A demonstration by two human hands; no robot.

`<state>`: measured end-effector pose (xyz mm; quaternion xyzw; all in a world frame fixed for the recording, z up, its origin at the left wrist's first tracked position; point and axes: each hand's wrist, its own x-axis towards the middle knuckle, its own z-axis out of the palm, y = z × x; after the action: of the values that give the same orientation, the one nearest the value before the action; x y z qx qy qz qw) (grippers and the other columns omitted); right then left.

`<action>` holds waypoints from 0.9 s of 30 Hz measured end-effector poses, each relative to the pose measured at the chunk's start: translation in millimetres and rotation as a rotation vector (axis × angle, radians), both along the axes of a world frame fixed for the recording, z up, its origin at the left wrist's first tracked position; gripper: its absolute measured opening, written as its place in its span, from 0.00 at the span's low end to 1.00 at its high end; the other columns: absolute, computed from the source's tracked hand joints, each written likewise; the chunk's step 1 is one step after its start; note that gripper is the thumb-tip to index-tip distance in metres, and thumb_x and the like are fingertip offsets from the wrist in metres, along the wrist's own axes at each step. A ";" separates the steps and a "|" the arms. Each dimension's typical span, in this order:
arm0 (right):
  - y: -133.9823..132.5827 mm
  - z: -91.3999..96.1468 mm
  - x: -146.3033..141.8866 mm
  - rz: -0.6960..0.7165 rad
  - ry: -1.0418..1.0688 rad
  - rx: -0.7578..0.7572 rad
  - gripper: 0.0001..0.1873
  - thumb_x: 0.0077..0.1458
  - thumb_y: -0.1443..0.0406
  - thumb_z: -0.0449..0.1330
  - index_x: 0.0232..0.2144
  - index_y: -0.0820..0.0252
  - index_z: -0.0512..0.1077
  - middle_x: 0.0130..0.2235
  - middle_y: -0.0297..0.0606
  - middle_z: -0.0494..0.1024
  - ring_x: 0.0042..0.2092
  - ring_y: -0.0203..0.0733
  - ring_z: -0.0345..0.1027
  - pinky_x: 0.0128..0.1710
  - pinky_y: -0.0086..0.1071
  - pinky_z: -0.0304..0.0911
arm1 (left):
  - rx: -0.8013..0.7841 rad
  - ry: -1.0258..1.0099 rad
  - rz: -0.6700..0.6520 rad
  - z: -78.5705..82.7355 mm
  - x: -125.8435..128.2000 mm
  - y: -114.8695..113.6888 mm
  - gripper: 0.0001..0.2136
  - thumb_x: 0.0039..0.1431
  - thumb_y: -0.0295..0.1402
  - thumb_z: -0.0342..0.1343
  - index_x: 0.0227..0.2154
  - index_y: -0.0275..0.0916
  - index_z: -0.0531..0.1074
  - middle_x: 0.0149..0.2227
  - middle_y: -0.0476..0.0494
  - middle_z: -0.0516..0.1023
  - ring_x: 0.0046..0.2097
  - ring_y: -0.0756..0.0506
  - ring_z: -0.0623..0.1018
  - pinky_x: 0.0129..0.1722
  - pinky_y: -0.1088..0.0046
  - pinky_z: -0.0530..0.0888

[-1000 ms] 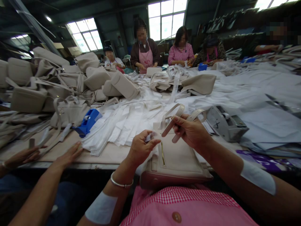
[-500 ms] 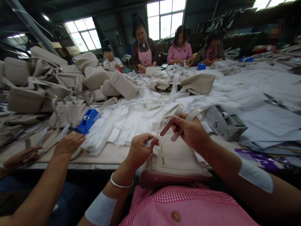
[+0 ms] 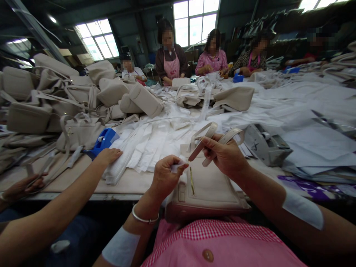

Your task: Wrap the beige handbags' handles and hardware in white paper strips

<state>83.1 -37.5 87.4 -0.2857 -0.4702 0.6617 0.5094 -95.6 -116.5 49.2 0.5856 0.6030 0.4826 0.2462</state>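
Note:
A beige handbag [image 3: 211, 185] lies in front of me at the table edge, a gold zipper [image 3: 192, 181] showing on its face. My right hand [image 3: 226, 154] is closed around the bag's looped strap [image 3: 197, 149], holding it above the bag. Pinched in my left hand [image 3: 169, 172] is a crumpled piece of white tissue paper [image 3: 179, 165], close to the strap's end. Whether the paper touches the strap I cannot tell.
Left of me, a co-worker's hand [image 3: 111, 155] touches stacked white paper strips [image 3: 144, 142] beside a blue tape dispenser [image 3: 103, 141]. A grey tape dispenser [image 3: 267, 144] stands at right. Beige bags [image 3: 30, 115] are heaped at left. Several people work across the table.
The co-worker's hand at left has moved right, from near the blue dispenser onto the white paper strips. My own hands have barely shifted.

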 end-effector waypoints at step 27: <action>-7.4 0.3 2.5 -0.118 -0.166 0.149 0.13 0.52 0.57 0.66 0.25 0.62 0.74 0.21 0.32 0.70 0.21 0.33 0.62 0.17 0.28 0.56 | 0.091 0.336 0.001 -8.4 0.8 -2.3 0.11 0.62 0.34 0.52 0.26 0.38 0.72 0.19 0.49 0.72 0.22 0.51 0.72 0.24 0.76 0.67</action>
<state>85.6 -44.9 87.7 -0.3279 -0.5408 0.5679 0.5268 -94.8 -118.7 40.8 0.6684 0.6132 0.4050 0.1150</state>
